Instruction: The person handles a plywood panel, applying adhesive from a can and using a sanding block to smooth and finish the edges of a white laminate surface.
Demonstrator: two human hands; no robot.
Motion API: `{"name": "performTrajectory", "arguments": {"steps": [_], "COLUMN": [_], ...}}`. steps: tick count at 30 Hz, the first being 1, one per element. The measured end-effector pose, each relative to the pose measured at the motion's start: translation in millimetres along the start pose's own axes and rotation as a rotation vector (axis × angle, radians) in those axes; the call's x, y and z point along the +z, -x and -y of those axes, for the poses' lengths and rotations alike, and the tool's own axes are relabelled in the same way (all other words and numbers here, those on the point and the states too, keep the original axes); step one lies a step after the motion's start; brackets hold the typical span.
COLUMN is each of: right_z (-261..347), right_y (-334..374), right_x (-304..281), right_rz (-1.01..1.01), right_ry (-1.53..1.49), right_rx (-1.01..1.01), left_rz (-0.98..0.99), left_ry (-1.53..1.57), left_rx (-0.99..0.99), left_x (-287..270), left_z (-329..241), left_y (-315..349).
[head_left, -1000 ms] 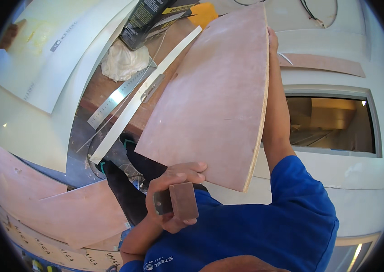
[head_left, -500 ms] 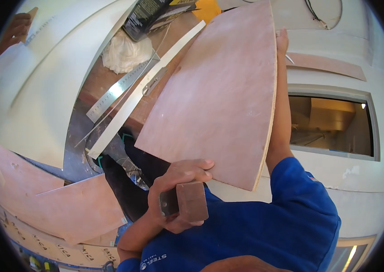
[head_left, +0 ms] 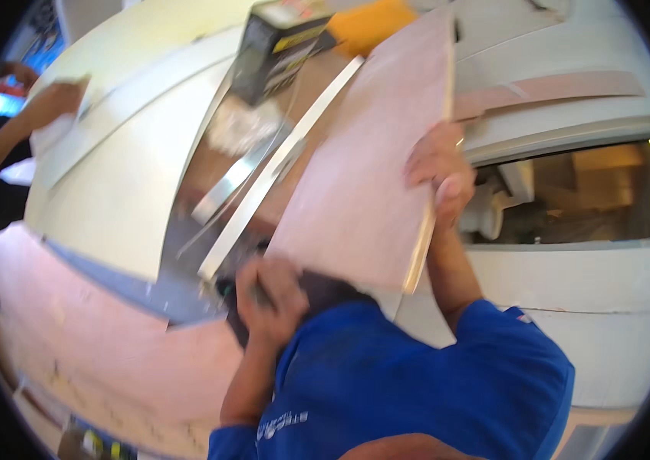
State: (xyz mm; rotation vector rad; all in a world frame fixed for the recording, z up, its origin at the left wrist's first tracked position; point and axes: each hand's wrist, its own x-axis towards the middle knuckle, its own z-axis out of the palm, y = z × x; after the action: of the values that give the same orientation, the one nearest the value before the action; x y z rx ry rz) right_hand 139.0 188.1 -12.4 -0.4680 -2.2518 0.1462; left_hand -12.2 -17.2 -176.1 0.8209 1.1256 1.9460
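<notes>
The right hand (head_left: 444,172) had moved down the edge of the board (head_left: 371,176), pinching it toward the worktop's (head_left: 313,84) right edge; the left hand (head_left: 269,295) curled (contents unclear). Steady bracing probably helped.

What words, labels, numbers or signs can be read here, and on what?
I don't copy wording out; by surface:
Blue shirt: pale lettering, smeared, partly legible.
Black box: print too blurred to read.
Metal ruler: any markings too blurred.
Lower left boards: dark marks, too blurred.
</notes>
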Motion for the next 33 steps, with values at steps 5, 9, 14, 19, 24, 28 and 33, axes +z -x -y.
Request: {"name": "performTrajectory", "arguments": {"steps": [5,9,14,19,24,28,33], "right_z": [-10,-3,-4,-6,-18,-41,-84], "right_y": [14,22,30,38,35,1,-36], "right_x": [0,-2,-11,-24,-31,-35,-67], "right_rz": [-0.052,-0.066,-0.114,-0.1,-0.187,-0.322,-0.577], "right_ry": [-0.089,-0.125,-0.154,-0.165,-0.192,-0.295,-0.113], "right_rx": [0.043,0.013,0.014,-0.015,-0.034,-0.122,-0.344], "left_rz": [-0.019,0.264,0.208,0.071,0.691,0.711,0.552], "left_ry": [-0.828,-1.179,-1.556,-1.651,-0.681,-0.656,-0.78], "left_rx": [0.002,-0.006,-0.011,-0.081,-0.336,-0.08,0.027], "left_x": [-22,1,17,9,-4,28,125], "left_z": [49,106,147,136,45,-19,-38], "left_y": [-75,-150,-202,-208,-93,-15,-36]}}
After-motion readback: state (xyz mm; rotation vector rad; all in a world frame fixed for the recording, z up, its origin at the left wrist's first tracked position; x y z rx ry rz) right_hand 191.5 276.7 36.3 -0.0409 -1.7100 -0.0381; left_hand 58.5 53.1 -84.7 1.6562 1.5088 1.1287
